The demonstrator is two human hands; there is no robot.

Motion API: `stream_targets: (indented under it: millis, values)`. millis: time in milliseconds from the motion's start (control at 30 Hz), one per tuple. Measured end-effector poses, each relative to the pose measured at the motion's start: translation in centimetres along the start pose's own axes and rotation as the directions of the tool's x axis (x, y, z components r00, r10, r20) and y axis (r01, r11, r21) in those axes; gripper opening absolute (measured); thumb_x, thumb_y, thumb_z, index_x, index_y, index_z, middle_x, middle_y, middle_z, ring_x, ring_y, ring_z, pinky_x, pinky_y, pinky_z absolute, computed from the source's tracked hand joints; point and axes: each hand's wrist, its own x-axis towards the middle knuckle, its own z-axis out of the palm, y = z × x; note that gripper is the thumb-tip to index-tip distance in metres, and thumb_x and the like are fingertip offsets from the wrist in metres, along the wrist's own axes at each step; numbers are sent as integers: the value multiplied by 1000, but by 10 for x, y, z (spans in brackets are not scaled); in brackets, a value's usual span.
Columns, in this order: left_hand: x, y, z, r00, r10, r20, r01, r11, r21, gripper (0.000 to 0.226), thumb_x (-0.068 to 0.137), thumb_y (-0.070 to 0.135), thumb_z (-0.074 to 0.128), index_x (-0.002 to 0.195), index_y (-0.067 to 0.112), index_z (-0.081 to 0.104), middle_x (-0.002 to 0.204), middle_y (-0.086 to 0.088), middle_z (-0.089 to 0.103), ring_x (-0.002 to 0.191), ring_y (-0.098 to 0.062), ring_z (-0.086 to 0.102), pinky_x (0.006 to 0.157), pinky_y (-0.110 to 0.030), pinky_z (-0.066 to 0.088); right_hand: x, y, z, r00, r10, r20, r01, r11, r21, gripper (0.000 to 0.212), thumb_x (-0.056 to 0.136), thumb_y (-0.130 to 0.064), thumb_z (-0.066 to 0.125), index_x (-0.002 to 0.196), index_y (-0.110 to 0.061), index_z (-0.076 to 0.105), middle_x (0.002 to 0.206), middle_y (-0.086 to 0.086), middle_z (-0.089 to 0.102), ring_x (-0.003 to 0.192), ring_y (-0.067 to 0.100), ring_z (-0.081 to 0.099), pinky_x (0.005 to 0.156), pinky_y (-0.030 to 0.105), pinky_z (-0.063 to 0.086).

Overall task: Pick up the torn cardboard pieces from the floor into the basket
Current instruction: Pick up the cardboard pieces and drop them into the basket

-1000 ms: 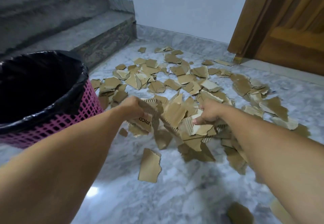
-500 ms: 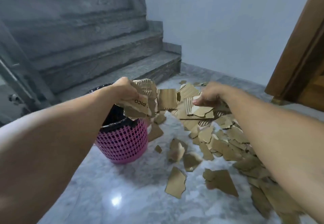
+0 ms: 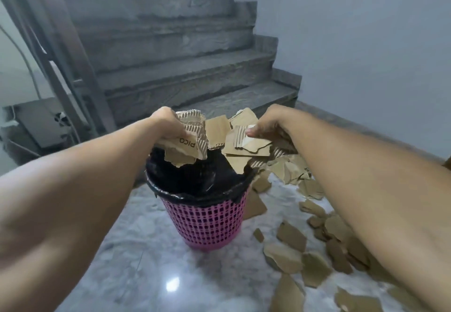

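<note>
A pink plastic basket (image 3: 207, 223) lined with a black bag stands on the marble floor in the middle of the view. Directly above its mouth, my left hand (image 3: 166, 123) grips a bundle of torn cardboard pieces (image 3: 189, 143), one printed "PICO". My right hand (image 3: 268, 123) grips a second bundle of brown cardboard pieces (image 3: 246, 145) over the basket's right rim. Many more torn pieces (image 3: 319, 250) lie scattered on the floor to the right of the basket, partly hidden by my right forearm.
Grey stone stairs (image 3: 195, 72) rise behind the basket, with a metal railing post (image 3: 61, 43) at the left. A pale wall (image 3: 366, 43) runs along the right. The glossy marble floor (image 3: 136, 275) lies in front of the basket.
Both hands have lifted their cardboard bundles off the floor and carried them left, from beside the basket to above its mouth. The view has swung towards the stairs.
</note>
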Motion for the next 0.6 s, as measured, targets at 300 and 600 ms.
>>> stream_targets:
  millis: [300, 600]
  values:
    - [64, -59, 59, 989, -99, 108, 107, 992, -69, 18, 84, 6, 60, 100, -1, 64, 95, -16, 66, 86, -29, 66, 71, -41, 59, 85, -22, 79, 996, 21, 90, -14, 997, -75, 6, 92, -3, 56, 88, 0, 58, 70, 13, 54, 50, 17, 49, 42, 22, 43]
    - [50, -19, 87, 978, 10, 207, 7, 997, -80, 27, 84, 19, 72, 106, 7, 63, 94, -11, 65, 87, -25, 65, 74, -40, 57, 100, 24, 69, 999, -25, 41, 13, 958, 288, 12, 89, -8, 70, 82, -2, 61, 78, 15, 63, 66, 24, 66, 59, 39, 61]
